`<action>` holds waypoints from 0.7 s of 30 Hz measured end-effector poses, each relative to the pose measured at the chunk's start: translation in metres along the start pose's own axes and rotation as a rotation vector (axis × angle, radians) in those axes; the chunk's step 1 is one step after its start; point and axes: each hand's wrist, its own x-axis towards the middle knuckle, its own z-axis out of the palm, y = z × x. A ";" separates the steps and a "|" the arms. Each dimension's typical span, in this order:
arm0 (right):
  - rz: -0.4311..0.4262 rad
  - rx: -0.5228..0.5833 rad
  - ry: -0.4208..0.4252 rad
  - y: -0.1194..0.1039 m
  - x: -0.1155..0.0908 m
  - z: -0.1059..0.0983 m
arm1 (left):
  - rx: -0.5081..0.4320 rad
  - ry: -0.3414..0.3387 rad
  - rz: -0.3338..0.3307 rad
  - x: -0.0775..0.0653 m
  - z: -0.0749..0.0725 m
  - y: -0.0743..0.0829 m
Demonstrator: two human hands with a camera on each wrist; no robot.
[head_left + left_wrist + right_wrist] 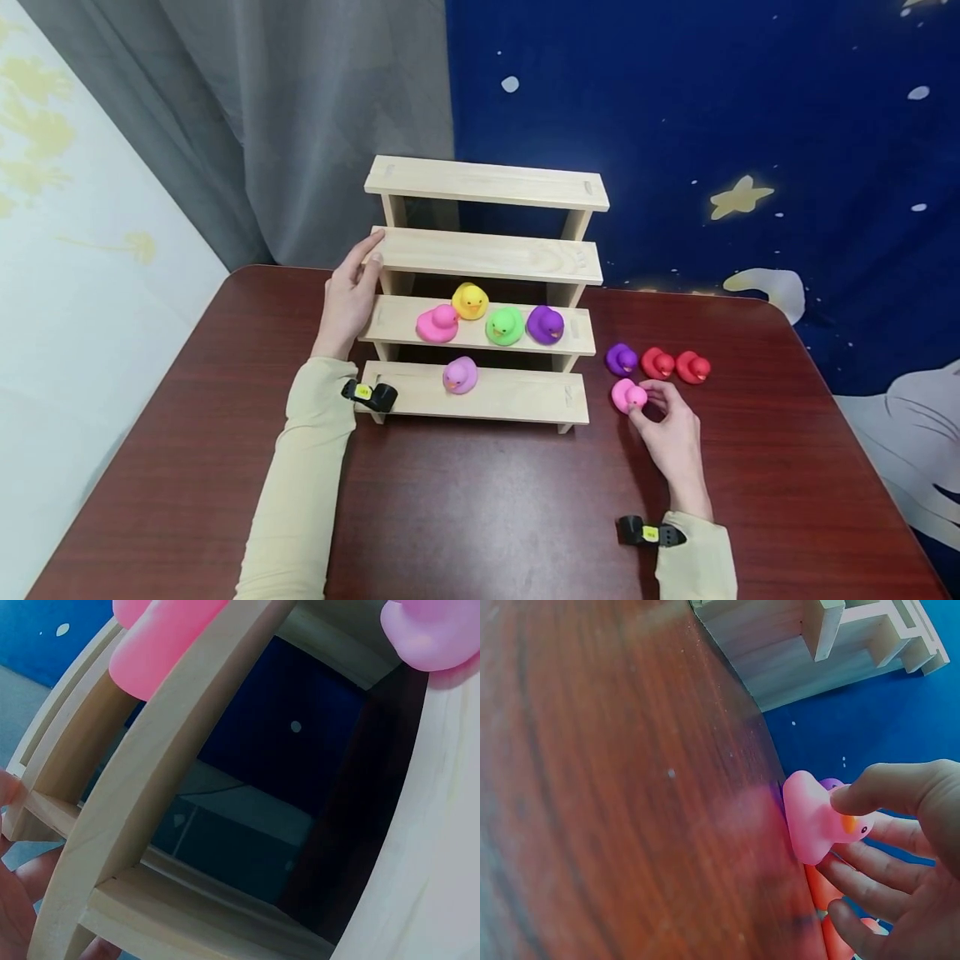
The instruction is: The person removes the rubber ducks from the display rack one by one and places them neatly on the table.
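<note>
My right hand [672, 435] pinches a pink rubber duck [628, 396] at the right of the stand. In the right wrist view, the thumb presses on the head of the pink duck [808, 817], with fingers behind it. My left hand [351, 296] grips the left end of the second shelf from the top of a four-tier wooden stand [487, 252]. On the second shelf from the bottom sit a pink duck [437, 323], a yellow duck [470, 301], a green duck [505, 326] and a purple duck [545, 325]. A lilac duck [460, 376] sits on the lowest shelf.
Behind the held duck, a purple duck [622, 359] and two red ducks [657, 363] stand in a row on the brown table [465, 508]. A grey curtain [345, 108] and a blue patterned cloth [660, 125] hang behind the table.
</note>
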 end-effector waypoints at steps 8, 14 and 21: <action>-0.016 -0.008 -0.030 -0.007 -0.003 0.000 | -0.010 -0.020 -0.002 0.000 -0.003 -0.001; -0.014 -0.017 0.018 -0.016 -0.004 -0.005 | -0.032 -0.031 -0.007 -0.009 -0.009 -0.012; -0.059 0.028 0.072 -0.031 0.003 -0.010 | -0.005 -0.022 -0.026 -0.022 -0.019 -0.024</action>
